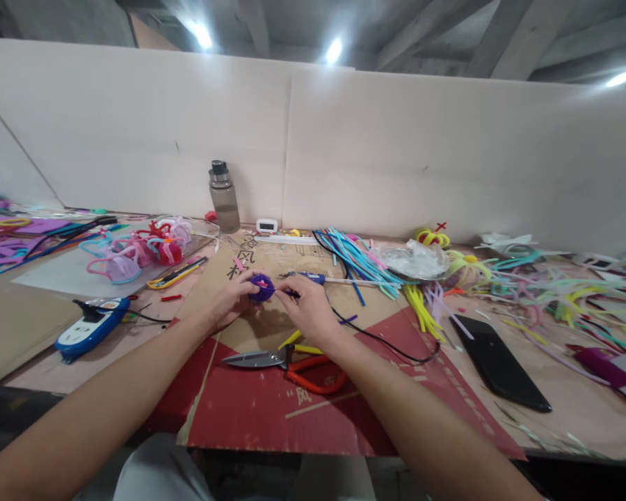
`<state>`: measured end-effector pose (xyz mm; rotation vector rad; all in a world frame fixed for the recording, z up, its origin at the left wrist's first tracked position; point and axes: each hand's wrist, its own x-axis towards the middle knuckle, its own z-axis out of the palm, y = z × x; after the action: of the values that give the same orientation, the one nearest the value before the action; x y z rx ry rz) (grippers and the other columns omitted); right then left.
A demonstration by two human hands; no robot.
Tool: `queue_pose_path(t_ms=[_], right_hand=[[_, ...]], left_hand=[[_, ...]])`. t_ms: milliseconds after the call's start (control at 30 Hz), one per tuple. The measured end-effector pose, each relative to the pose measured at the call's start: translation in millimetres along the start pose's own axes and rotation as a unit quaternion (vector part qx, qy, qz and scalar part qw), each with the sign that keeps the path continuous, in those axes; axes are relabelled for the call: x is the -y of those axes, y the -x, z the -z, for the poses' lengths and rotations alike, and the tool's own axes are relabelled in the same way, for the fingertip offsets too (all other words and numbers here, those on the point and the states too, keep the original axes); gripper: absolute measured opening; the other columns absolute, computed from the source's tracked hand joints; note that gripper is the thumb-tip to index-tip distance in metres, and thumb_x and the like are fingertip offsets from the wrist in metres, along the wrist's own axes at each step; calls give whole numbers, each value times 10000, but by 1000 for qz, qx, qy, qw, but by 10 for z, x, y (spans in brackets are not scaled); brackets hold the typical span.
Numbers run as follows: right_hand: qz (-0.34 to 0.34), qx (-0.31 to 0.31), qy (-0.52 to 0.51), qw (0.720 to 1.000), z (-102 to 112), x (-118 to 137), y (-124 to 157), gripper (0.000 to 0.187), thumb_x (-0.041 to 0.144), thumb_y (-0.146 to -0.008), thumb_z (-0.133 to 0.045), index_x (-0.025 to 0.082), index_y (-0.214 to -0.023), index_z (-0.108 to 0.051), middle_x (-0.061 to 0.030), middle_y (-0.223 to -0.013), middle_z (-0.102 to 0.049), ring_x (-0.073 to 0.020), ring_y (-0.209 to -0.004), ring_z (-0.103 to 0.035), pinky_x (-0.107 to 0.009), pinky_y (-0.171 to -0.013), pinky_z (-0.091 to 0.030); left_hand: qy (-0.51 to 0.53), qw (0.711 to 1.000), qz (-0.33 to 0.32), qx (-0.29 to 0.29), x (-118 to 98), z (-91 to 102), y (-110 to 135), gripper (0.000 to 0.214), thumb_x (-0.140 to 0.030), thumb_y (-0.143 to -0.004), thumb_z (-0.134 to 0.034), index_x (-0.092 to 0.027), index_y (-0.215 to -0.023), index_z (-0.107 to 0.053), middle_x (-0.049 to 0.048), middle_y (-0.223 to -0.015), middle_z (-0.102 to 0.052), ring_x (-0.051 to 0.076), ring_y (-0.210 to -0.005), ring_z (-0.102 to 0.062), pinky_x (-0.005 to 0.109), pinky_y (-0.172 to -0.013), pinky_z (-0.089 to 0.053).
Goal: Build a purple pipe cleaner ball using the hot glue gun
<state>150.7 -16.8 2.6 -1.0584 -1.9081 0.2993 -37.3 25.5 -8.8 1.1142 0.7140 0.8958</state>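
Observation:
My left hand [233, 298] and my right hand [307, 305] meet over the cardboard sheet [271, 390], both closed on a small purple pipe-cleaner piece [261, 287] held between their fingertips. The right fingers pinch a thin dark strand sticking out of its right side. Just below the hands lie orange-handled snips [286, 365] with the blades pointing left. A blue-handled glue gun [313, 278] rests just behind my right hand, its black cord [391, 344] running off to the right.
Loose pipe cleaners [365, 264] in several colours pile up at right. A black phone [503, 365] lies face down. A blue-and-white power strip [91, 327] sits at left, finished pink and red pieces [140, 250] behind it. A grey water bottle [223, 197] stands by the white partition.

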Motion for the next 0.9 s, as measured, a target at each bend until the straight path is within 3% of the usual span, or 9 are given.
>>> queue_pose_path(t_ms=[367, 567, 900], right_hand=[[-65, 7, -9, 998, 46, 36, -6, 94, 156, -799, -614, 185, -718, -651, -17, -737, -662, -144, -709, -584, -258, -701, -433], [-65, 20, -33, 997, 22, -17, 26, 94, 161, -792, -599, 182, -712, -643, -2, -722, -659, -131, -688, -582, -241, -679, -426], [-91, 31, -24, 995, 11, -24, 47, 117, 175, -798, -584, 176, -689, -626, 4, -693, -640, -123, -673, -563, -231, -657, -408]], left_hand=[[-60, 998, 1, 32, 15, 12, 4, 363, -200, -669, -612, -171, -1031, -620, 57, -900, -628, 144, -684, -593, 205, -488, -387], [-58, 997, 7, 44, 45, 42, -9, 426, -211, -679, -603, -217, -1099, -533, 42, -919, -629, 154, -674, -614, 228, -530, -393], [-81, 996, 9, 36, 21, 7, -6, 321, -238, -659, -628, -163, -959, -543, 47, -835, -625, 151, -633, -614, 234, -524, -356]])
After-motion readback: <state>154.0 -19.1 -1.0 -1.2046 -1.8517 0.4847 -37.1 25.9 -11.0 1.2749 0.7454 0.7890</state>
